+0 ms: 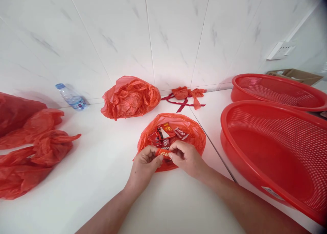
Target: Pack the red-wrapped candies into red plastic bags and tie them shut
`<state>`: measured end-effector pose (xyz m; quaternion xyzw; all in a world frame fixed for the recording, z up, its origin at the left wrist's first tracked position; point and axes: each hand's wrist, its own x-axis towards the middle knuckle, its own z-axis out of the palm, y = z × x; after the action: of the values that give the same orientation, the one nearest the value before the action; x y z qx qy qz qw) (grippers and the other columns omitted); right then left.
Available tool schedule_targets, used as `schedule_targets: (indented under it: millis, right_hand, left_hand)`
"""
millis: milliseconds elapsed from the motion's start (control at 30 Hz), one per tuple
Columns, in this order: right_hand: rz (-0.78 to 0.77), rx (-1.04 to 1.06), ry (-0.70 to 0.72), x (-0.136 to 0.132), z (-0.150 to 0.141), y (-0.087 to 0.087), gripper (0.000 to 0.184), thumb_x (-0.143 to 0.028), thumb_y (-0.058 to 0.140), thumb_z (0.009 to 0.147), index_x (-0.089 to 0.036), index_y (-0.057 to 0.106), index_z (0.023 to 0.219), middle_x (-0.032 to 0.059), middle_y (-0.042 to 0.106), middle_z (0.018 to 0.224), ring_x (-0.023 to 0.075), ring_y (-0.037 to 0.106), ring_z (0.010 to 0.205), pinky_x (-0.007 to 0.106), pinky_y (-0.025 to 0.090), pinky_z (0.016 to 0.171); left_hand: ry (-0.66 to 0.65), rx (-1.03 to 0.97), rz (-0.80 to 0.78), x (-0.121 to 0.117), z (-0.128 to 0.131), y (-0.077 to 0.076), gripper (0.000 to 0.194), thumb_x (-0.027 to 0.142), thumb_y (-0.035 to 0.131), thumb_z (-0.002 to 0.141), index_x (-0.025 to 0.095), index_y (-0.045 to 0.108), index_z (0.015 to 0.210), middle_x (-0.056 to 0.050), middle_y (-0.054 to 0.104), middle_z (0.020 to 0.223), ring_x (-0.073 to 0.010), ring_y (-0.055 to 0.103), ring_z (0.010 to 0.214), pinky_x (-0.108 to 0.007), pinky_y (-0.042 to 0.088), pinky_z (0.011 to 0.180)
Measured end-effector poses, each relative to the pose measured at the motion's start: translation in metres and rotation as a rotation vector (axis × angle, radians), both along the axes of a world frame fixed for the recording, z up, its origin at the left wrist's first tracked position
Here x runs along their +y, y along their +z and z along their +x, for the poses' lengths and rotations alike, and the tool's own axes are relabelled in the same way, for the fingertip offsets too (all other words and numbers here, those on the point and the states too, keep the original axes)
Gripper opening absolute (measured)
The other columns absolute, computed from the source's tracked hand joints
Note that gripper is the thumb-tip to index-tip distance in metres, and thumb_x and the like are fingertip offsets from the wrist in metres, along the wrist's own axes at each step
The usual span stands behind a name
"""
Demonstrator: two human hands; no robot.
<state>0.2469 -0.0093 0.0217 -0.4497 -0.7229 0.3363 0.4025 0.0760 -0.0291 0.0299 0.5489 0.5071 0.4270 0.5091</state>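
Red wrapped packet point(163, 154) pinched tightly between the fingers of the left hand point(144, 167) and right hand point(187, 158), just above an open red plastic bag point(196, 138) holding more small packets point(166, 133).

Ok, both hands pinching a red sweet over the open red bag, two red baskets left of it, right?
No: the two red baskets are right of the open red bag, not left, in the head view. Left hand, right hand, red sweet: fine.

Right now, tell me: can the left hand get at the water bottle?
Probably, once freed: the left hand pinches a red packet, and nothing stands between it and the water bottle.
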Motion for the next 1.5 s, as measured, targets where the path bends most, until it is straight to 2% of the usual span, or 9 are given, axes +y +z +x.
schedule_targets:
  millis: [233, 567, 800, 900, 1033, 1133, 1233, 1400, 1500]
  right_hand:
    - [0.052, -0.036, 0.051, 0.000, 0.001, 0.002, 0.013, -0.010, 0.050, 0.073, -0.019, 0.048, 0.064, -0.0044, 0.047, 0.061, 0.0086, 0.042, 0.053, 0.021, 0.034, 0.050]
    - [-0.111, 0.032, 0.144, 0.000, 0.005, 0.001, 0.006, -0.023, 0.056, 0.079, -0.020, 0.053, 0.075, -0.0052, 0.049, 0.063, 0.0083, 0.044, 0.055, 0.020, 0.034, 0.049]
    - [-0.155, -0.003, 0.149, 0.000, 0.005, 0.004, 0.006, -0.017, 0.054, 0.078, -0.018, 0.056, 0.072, -0.0047, 0.050, 0.064, 0.0087, 0.045, 0.058, 0.020, 0.034, 0.052]
    - [-0.157, -0.021, 0.154, 0.000, 0.006, 0.004, 0.007, -0.016, 0.053, 0.079, -0.018, 0.056, 0.073, -0.0047, 0.050, 0.064, 0.0086, 0.045, 0.059, 0.020, 0.035, 0.053]
    - [-0.086, -0.038, 0.176, 0.000, 0.007, 0.002, 0.010, -0.019, 0.053, 0.081, -0.018, 0.056, 0.072, -0.0036, 0.052, 0.066, 0.0091, 0.048, 0.061, 0.020, 0.036, 0.054]
    - [-0.036, -0.035, 0.167, 0.004, 0.011, 0.002, 0.012, -0.024, 0.054, 0.083, -0.019, 0.056, 0.072, -0.0031, 0.054, 0.066, 0.0093, 0.049, 0.059, 0.021, 0.037, 0.054]
    - [0.018, -0.100, 0.046, 0.010, 0.020, 0.005, 0.010, -0.023, 0.053, 0.085, -0.020, 0.056, 0.076, -0.0032, 0.058, 0.068, 0.0094, 0.051, 0.060, 0.022, 0.039, 0.057]
    - [0.116, -0.423, -0.025, 0.013, 0.027, 0.007, 0.004, -0.024, 0.061, 0.080, -0.021, 0.058, 0.080, -0.0023, 0.060, 0.082, 0.0120, 0.057, 0.072, 0.025, 0.041, 0.066]
    - [0.137, -0.575, -0.029, 0.011, 0.024, 0.001, 0.021, -0.033, 0.067, 0.075, -0.022, 0.060, 0.092, 0.0016, 0.059, 0.095, 0.0163, 0.060, 0.080, 0.028, 0.042, 0.067]
  left_hand:
    - [-0.023, 0.053, 0.041, 0.000, -0.001, -0.002, 0.034, 0.033, 0.060, 0.080, 0.021, 0.056, 0.112, -0.003, 0.064, 0.091, -0.0155, 0.060, 0.082, -0.029, 0.050, 0.073]
    - [-0.030, 0.019, -0.035, 0.004, -0.002, -0.004, 0.017, 0.032, 0.060, 0.080, 0.018, 0.066, 0.087, 0.002, 0.057, 0.064, -0.0111, 0.049, 0.060, -0.023, 0.041, 0.058]
    - [-0.053, 0.066, -0.028, 0.003, -0.005, 0.002, 0.024, 0.037, 0.054, 0.085, 0.017, 0.067, 0.087, 0.001, 0.058, 0.064, -0.0123, 0.052, 0.062, -0.024, 0.043, 0.060]
    - [-0.043, 0.079, -0.054, 0.002, -0.006, 0.001, 0.032, 0.043, 0.048, 0.087, 0.018, 0.065, 0.097, -0.001, 0.063, 0.074, -0.0140, 0.057, 0.069, -0.027, 0.047, 0.067]
    - [-0.092, 0.102, -0.028, 0.000, -0.003, -0.003, 0.027, 0.039, 0.058, 0.082, 0.019, 0.062, 0.100, -0.002, 0.066, 0.089, -0.0158, 0.059, 0.078, -0.028, 0.048, 0.071]
    - [-0.092, 0.228, 0.055, 0.001, -0.003, -0.004, 0.013, 0.030, 0.055, 0.084, 0.020, 0.062, 0.087, -0.001, 0.066, 0.083, -0.0148, 0.058, 0.076, -0.026, 0.045, 0.068]
    - [-0.031, 0.395, 0.225, 0.003, -0.007, -0.003, 0.010, 0.023, 0.052, 0.085, 0.021, 0.061, 0.082, 0.001, 0.063, 0.080, -0.0133, 0.056, 0.075, -0.024, 0.043, 0.067]
    - [-0.055, 0.558, 0.444, 0.007, -0.015, -0.004, 0.015, 0.019, 0.046, 0.088, 0.021, 0.059, 0.082, 0.000, 0.060, 0.080, -0.0126, 0.054, 0.072, -0.023, 0.042, 0.064]
    - [-0.088, 0.656, 0.504, 0.006, -0.014, -0.006, 0.016, 0.018, 0.045, 0.089, 0.021, 0.060, 0.085, 0.000, 0.060, 0.081, -0.0126, 0.055, 0.071, -0.024, 0.042, 0.062]
